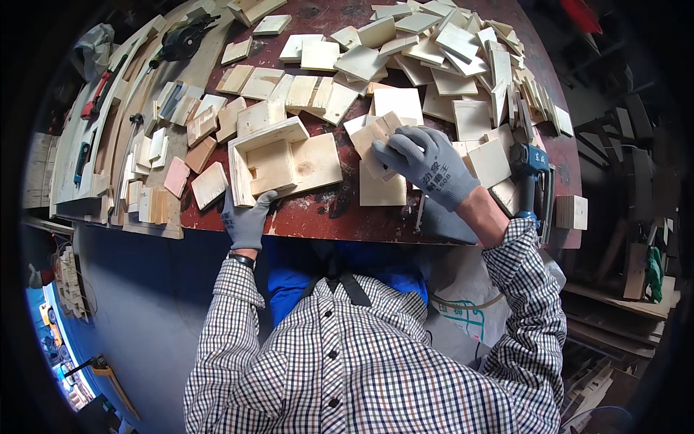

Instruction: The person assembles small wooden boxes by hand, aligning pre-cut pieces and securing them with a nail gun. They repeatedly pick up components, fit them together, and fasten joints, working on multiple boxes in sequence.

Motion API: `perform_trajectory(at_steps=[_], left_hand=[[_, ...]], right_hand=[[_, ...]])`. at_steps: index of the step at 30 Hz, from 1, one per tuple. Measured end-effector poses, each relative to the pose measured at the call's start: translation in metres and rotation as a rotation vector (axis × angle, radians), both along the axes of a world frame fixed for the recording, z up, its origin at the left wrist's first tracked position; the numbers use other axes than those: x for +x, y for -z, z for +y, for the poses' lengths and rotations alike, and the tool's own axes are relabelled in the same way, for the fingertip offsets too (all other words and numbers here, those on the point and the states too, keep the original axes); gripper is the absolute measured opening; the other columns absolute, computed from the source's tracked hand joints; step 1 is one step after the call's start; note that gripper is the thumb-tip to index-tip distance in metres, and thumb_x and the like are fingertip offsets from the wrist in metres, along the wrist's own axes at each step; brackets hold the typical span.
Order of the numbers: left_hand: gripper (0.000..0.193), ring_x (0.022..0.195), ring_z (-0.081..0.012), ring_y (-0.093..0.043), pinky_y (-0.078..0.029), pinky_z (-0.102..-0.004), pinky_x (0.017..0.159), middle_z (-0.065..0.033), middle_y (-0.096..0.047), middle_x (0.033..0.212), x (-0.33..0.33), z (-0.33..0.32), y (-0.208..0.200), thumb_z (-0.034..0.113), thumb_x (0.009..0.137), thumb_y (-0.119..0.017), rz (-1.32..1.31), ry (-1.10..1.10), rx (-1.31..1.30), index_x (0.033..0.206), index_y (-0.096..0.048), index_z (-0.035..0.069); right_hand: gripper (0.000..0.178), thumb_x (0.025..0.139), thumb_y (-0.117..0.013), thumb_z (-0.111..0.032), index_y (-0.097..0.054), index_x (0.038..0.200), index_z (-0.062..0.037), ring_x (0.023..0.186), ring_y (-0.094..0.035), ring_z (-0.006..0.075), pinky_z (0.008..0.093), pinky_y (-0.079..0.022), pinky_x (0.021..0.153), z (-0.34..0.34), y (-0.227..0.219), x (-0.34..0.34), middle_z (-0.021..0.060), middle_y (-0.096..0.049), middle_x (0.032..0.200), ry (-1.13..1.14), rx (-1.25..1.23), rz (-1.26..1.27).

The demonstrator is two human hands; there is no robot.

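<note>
Red table (347,226) bears an open wooden box (280,136) near its front edge, the box's near corner clasped by the half-closed left hand (246,220). Right hand (432,163), fingers curled, grips a small wooden piece (374,136) right of the box.

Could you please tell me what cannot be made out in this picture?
All in the head view:
Left hand: some fingertips are hidden by the wooden box.
Held wood pieces: partly covered by the right hand, so their number is unclear.
Wood heap: upper pieces hide those beneath.
Red object, upper right: cut off at the dark rim, its kind unclear.
</note>
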State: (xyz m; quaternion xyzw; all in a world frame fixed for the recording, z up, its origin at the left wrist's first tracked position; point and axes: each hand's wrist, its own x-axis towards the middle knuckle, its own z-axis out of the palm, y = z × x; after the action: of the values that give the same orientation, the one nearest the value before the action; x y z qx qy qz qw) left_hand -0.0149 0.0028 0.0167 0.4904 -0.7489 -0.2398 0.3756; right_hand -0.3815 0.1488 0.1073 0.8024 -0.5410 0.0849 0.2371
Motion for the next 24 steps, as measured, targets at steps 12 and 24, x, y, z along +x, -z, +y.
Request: perform_trajectory(at_steps=[12,24], left_hand=[[0.077,0.101,-0.0332,-0.074,-0.059,-0.042,0.086,-0.0174,-0.075,0.111,-0.001,0.001,0.005,0.055,0.077,-0.09,0.024,-0.008,-0.016,0.126,-0.066,0.001],[0.084,0.1,-0.037,-0.073,-0.061,-0.0444,0.082,-0.0176,-0.07,0.112,-0.001,-0.003,0.017,0.067,0.076,-0.083,0.003,0.002,-0.059,0.125,-0.064,0.001]], right_hand=[[0.045,0.091,-0.069,-0.011,-0.062,0.135,-0.0133,0.121,-0.063,0.0269,0.0412,-0.057,0.099,0.002,-0.012,-0.01,0.0068,-0.056,0.125,0.0,0.046,-0.106],[0.085,0.071,-0.085,-0.026,-0.054,0.148,-0.0055,0.115,-0.067,0.0276,0.0406,-0.056,0.095,0.054,-0.044,0.095,0.0104,-0.064,0.13,-0.051,0.33,-0.336]])
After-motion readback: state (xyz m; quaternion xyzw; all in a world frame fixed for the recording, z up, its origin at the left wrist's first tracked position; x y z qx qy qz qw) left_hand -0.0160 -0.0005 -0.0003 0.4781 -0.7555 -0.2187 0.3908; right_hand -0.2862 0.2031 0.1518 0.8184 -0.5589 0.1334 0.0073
